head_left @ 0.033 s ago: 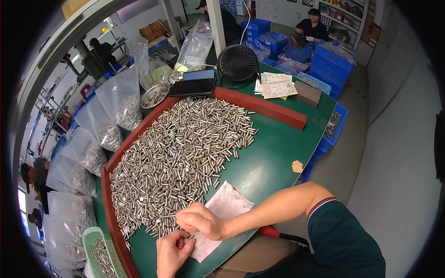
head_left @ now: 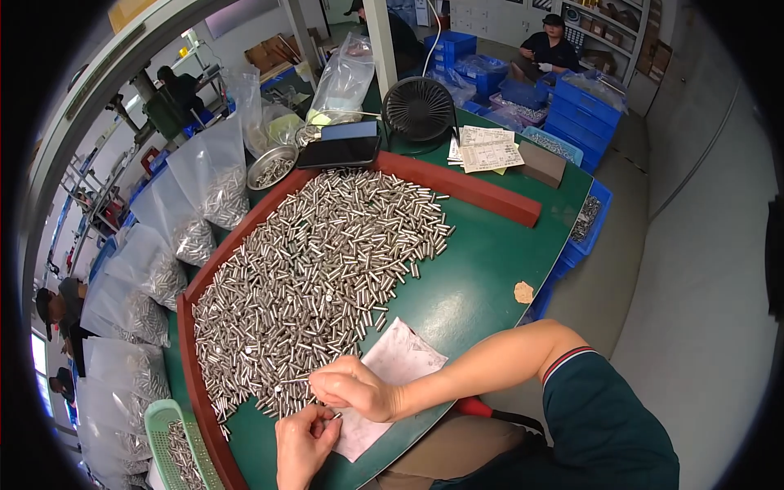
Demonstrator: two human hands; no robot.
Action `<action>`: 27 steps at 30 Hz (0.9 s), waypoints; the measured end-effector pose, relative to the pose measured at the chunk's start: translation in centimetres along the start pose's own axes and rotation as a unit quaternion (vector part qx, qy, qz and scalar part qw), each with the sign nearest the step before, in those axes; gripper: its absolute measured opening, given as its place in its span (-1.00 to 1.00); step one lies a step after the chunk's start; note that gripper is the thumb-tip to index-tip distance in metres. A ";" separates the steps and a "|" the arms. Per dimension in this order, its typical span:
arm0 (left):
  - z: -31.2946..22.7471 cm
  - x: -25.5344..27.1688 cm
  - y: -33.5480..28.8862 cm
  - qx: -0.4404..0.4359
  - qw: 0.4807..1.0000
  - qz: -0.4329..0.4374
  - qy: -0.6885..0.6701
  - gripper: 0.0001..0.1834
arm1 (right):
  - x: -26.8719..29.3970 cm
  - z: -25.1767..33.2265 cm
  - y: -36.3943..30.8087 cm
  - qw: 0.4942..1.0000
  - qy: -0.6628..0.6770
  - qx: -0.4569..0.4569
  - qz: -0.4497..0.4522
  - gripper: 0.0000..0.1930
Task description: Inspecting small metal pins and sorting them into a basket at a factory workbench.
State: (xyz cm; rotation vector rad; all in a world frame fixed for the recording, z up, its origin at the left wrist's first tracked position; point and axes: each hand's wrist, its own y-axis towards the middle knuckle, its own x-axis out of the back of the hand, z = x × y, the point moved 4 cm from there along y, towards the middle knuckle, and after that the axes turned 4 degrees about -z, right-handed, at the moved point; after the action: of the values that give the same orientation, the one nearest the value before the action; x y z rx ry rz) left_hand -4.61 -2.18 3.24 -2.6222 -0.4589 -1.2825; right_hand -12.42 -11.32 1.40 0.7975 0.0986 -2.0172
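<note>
My left hand (head_left: 300, 445) is at the near edge of the pile, thumb and forefinger pinching a short metal pin (head_left: 336, 416). Just above it, my right hand (head_left: 355, 389) is closed in a fist. A thin metal piece (head_left: 297, 381) shows at its fingertips, but against the pins I cannot make out what it is. Both hands are beside a large heap of shiny metal pins (head_left: 310, 261) spread over the green tabletop (head_left: 482, 261). A stained, pale pinkish cloth (head_left: 402, 353) lies under and beyond my right wrist.
Red-brown rails (head_left: 465, 196) border the heap at the left and back. Bags of pins (head_left: 216, 196) and a green basket (head_left: 159, 412) line the left. Behind are a metal bowl (head_left: 272, 167), a phone (head_left: 339, 153), a black fan (head_left: 419, 110) and papers (head_left: 490, 150). A person (head_left: 553, 53) sits beyond blue crates (head_left: 584, 118).
</note>
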 end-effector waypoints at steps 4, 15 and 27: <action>0.1 -0.7 0.1 -0.012 0.999 -0.031 -0.005 -0.90 | 0.6 -0.5 -0.1 0.999 0.018 -0.045 -0.007 -0.68; 2.3 -0.6 1.4 -0.005 1.000 0.002 -0.019 -0.92 | 1.5 -0.2 1.1 0.993 0.065 -0.088 -0.036 -0.65; 2.7 -0.4 0.4 0.007 1.000 -0.004 -0.028 -0.92 | 0.4 -1.7 0.5 0.992 0.076 -0.097 -0.017 -0.63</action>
State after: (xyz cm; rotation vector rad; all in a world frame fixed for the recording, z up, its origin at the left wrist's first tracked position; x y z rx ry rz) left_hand -2.74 -1.88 1.25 -2.6534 -0.4851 -1.2061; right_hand -11.31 -11.26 -0.01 0.8286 0.3932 -1.9416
